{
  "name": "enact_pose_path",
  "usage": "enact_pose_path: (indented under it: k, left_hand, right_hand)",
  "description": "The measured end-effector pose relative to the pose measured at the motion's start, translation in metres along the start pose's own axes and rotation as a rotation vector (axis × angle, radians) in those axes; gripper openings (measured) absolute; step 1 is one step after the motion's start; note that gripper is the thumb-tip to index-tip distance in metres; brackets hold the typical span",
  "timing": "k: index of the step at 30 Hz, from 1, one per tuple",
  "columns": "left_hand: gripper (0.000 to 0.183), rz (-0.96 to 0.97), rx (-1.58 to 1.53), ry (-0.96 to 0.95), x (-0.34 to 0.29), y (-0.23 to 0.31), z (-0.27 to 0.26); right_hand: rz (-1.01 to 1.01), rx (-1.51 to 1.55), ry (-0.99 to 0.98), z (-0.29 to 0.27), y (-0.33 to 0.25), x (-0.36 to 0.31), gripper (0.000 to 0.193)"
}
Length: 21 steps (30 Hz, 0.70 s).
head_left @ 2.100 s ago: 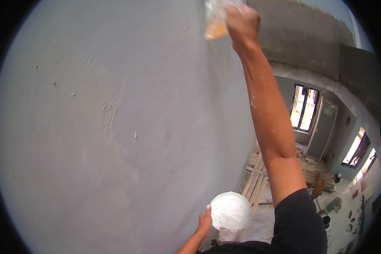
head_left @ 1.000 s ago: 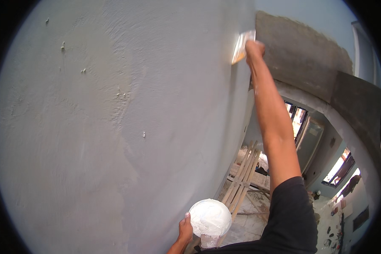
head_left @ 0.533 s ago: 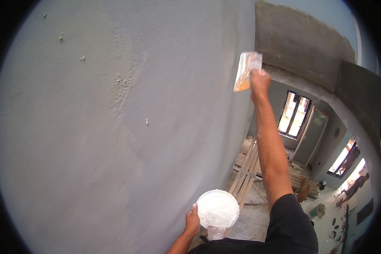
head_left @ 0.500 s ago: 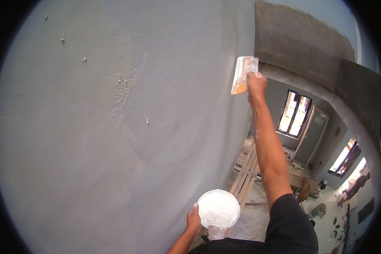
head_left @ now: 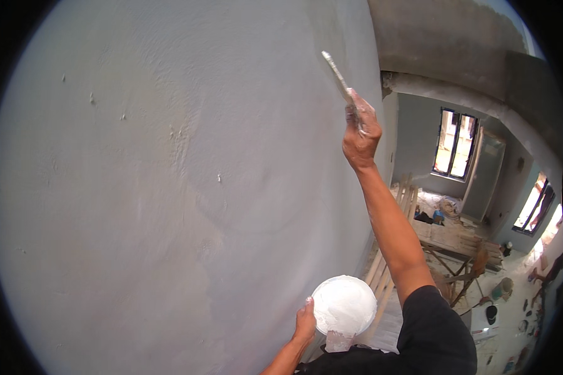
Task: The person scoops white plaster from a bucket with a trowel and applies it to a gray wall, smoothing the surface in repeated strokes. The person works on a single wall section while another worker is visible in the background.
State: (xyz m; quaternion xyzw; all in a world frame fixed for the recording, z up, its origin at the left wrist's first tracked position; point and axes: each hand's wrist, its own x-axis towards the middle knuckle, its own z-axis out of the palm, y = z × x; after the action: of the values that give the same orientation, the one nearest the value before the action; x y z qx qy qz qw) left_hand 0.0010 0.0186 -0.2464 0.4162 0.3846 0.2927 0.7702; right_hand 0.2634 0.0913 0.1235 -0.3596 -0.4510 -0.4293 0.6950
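My right hand (head_left: 361, 134) is raised at arm's length, its fingers closed round a putty knife (head_left: 338, 72). The knife's wide blade appears nearly edge-on, tipped up and to the left, close in front of the grey wall (head_left: 263, 156). Whether the blade touches the wall I cannot tell. Low in the view, my left hand (head_left: 304, 322) grips the rim of a round tub (head_left: 345, 303) full of white putty, thumb on top. A second flat, putty-smeared blade (head_left: 339, 340) shows at the tub's near edge, against my dark shirt.
Small putty blobs (head_left: 92, 98) and rough patches dot the wall on the left. A bare cement beam (head_left: 444, 37) crosses the upper right. Down in the room behind my arm are wooden planks and trestles (head_left: 460, 240), a window (head_left: 455, 144), a bucket (head_left: 502, 289) and scattered things on the floor.
My right hand has turned the putty knife from broadside to edge-on, moving it left and up along the wall. The tub and left hand have shifted slightly right in view, which itself has swung.
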Motion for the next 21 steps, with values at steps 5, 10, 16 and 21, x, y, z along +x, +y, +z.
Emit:
enact_pose_path:
  k: [5,10,16,21]
  left_hand:
    - [0.050,-0.012,0.008,0.058,-0.019,0.020,0.017]
    - [0.051,-0.015,-0.022,0.060,-0.012,0.009,0.005]
    - [0.051,-0.073,0.037,0.061,-0.019,0.025,0.011]
    - [0.053,0.007,-0.004,0.052,-0.024,0.025,0.021]
  right_hand:
    - [-0.024,-0.024,-0.059,0.019,0.035,-0.009,0.051]
    - [0.157,0.026,-0.189,-0.031,0.010,-0.094,0.046]
    - [0.812,-0.284,-0.136,-0.044,0.043,-0.055,0.019]
    - [0.726,-0.223,-0.061,-0.004,0.029,0.018,0.026]
